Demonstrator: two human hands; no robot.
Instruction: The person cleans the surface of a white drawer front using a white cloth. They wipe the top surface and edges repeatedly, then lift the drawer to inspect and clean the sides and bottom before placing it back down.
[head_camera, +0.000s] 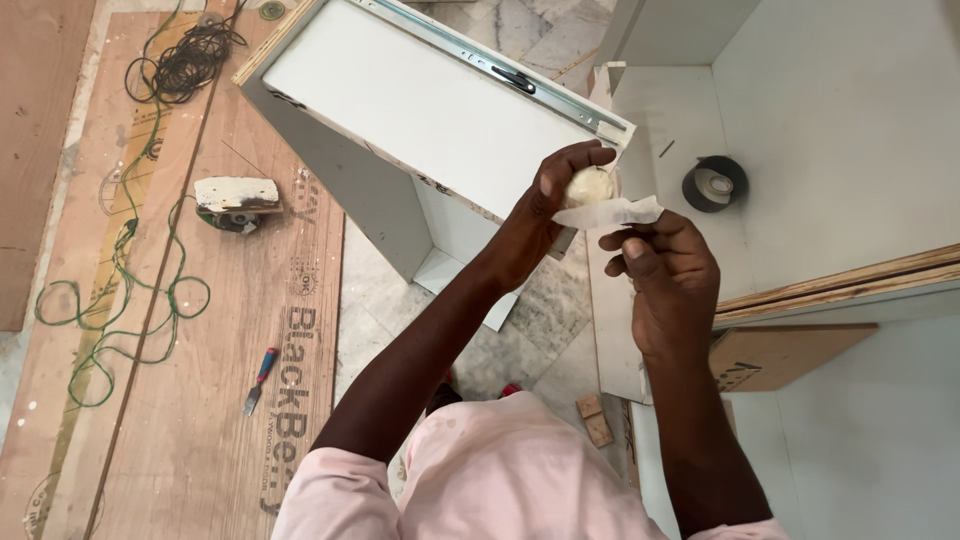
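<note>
We grip tape roll (589, 186) in left hand (553, 205) | right hand (668, 272) pinches its strip (612, 212) just right | drawer box (420, 110) behind.

From my remote seat the view was bright and evenly lit, soft daylight with no hard shadows. The white panels (850, 110) at upper right ran close to overexposed, losing surface detail. Focus held sharp across the frame, from the green cable (120, 290) to my hands. Straight edges bowed slightly near the corners, a wide-lens effect.
</note>
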